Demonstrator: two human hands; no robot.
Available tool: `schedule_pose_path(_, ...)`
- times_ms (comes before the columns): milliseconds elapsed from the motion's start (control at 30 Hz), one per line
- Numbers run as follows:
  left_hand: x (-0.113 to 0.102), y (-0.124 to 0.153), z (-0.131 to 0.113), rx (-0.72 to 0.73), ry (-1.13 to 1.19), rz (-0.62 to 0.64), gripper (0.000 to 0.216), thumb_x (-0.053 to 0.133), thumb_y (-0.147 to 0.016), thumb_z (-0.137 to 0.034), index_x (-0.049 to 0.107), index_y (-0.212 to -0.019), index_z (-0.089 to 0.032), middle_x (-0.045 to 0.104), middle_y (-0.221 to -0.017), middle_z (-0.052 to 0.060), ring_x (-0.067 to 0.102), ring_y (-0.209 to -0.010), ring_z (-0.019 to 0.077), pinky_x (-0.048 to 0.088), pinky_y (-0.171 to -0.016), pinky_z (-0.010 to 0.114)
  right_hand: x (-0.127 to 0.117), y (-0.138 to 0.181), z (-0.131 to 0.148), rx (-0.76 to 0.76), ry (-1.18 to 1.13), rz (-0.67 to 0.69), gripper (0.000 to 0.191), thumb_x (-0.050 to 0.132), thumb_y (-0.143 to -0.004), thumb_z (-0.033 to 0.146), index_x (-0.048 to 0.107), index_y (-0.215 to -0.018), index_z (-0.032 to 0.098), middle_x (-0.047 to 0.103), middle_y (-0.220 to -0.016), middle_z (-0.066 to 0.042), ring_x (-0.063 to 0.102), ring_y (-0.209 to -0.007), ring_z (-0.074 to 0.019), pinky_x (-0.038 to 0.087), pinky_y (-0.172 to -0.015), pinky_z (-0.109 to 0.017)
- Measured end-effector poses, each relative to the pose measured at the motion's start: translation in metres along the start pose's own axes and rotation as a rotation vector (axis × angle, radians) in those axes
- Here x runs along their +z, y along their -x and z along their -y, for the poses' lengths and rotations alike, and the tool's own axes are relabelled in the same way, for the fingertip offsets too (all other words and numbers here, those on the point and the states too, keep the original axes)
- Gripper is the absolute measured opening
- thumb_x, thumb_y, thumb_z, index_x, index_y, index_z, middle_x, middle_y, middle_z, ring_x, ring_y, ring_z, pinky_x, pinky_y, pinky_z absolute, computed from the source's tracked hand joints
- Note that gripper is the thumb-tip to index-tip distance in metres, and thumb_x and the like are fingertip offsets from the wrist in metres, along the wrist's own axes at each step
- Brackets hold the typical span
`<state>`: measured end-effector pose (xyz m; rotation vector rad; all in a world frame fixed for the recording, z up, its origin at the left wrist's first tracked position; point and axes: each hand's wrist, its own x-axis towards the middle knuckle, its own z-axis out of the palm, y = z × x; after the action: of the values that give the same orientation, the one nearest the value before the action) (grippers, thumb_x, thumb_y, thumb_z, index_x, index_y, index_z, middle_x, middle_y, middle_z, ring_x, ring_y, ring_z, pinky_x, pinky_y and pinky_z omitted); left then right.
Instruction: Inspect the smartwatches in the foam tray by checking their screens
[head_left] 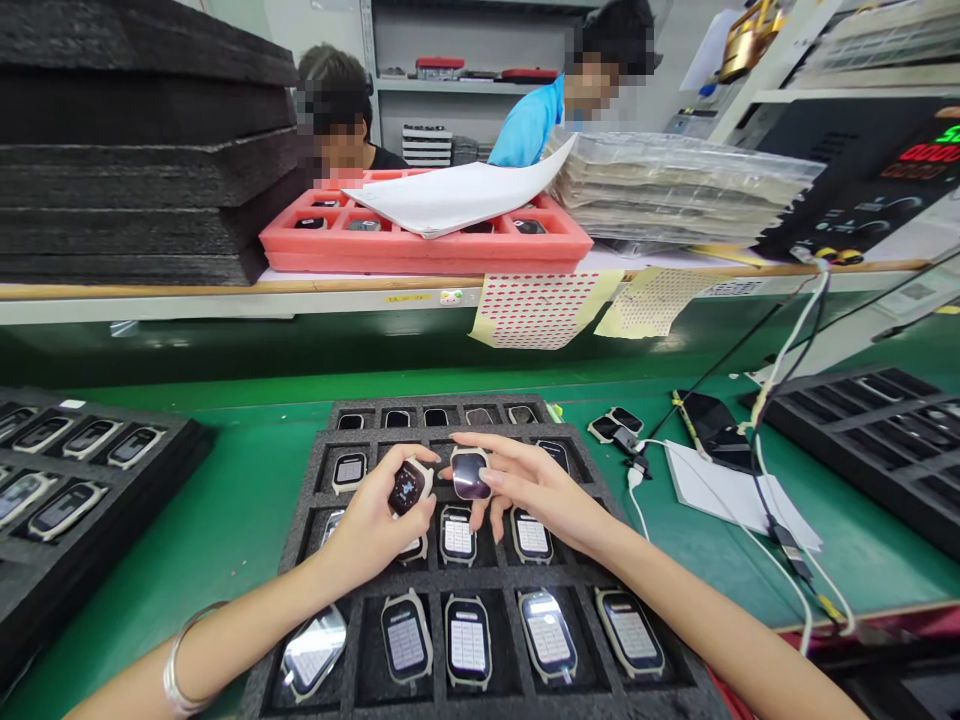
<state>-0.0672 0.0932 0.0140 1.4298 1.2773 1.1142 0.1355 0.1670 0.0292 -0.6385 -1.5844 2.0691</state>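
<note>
My left hand [375,520] is closed round a small smartwatch body [409,487] with a lit dark screen, held above a black foam tray [360,585]. My right hand [536,490] pinches a second watch body [470,474] with a dark purple screen, right beside the first. The tray under both hands holds several watch bodies in its pockets, many with white lit screens [468,643]. A silver bangle [178,660] sits on my left wrist.
Another black tray of watches [67,470] lies at the left, a third [877,420] at the right. White cables [780,540], paper and a dark phone [712,420] lie on the green mat. Two people sit behind a shelf with a red tray [420,245] and stacked foam [142,140].
</note>
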Motion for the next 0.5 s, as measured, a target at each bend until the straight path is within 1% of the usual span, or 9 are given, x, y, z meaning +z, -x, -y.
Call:
schedule_pose_path(100, -0.0001, -0.0006, 0.0001, 0.009, 0.0, -0.004, 0.033, 0.052, -0.075, -0.009, 0.051, -0.106, -0.02, 0.056, -0.091, -0.001, 0.052, -0.08, 0.016, 0.04, -0.074, 0.025, 0.0002, 0.0004, -0.0009, 0.0, 0.003, 0.001, 0.051, 0.059, -0.09, 0.027, 0.042, -0.138, 0.023, 0.065, -0.11, -0.012, 0.071, -0.069, -0.0183, 0.056, -0.05, -0.024)
schedule_pose_path(267, 0.0, -0.002, -0.0004, 0.017, 0.02, 0.003, 0.032, 0.053, -0.079, -0.013, 0.049, -0.11, -0.02, 0.055, -0.094, 0.001, 0.052, -0.083, 0.0167, 0.041, -0.077, 0.026, -0.0001, 0.0, 0.0002, 0.006, 0.021, -0.015, 0.045, 0.058, -0.091, 0.027, 0.045, -0.134, 0.022, 0.063, -0.115, -0.014, 0.071, -0.068, -0.0177, 0.057, -0.05, -0.024)
schedule_pose_path(433, -0.0004, -0.0019, 0.0007, 0.023, 0.009, -0.006, 0.031, 0.053, -0.077, -0.01, 0.052, -0.107, -0.02, 0.056, -0.091, 0.0, 0.052, -0.079, 0.0153, 0.042, -0.074, 0.025, 0.0, -0.0005, 0.003, 0.014, 0.03, -0.022, 0.046, 0.058, -0.091, 0.027, 0.044, -0.135, 0.022, 0.064, -0.114, -0.014, 0.071, -0.067, -0.0174, 0.056, -0.049, -0.023)
schedule_pose_path(500, -0.0002, -0.0016, 0.0014, 0.004, 0.036, -0.008, 0.031, 0.055, -0.078, -0.011, 0.052, -0.108, -0.02, 0.055, -0.087, -0.001, 0.052, -0.073, 0.0142, 0.042, -0.068, 0.024, 0.0004, -0.0004, 0.0035, 0.02, 0.031, -0.029, 0.047, 0.058, -0.09, 0.028, 0.044, -0.135, 0.022, 0.065, -0.113, -0.014, 0.071, -0.067, -0.0178, 0.056, -0.049, -0.023)
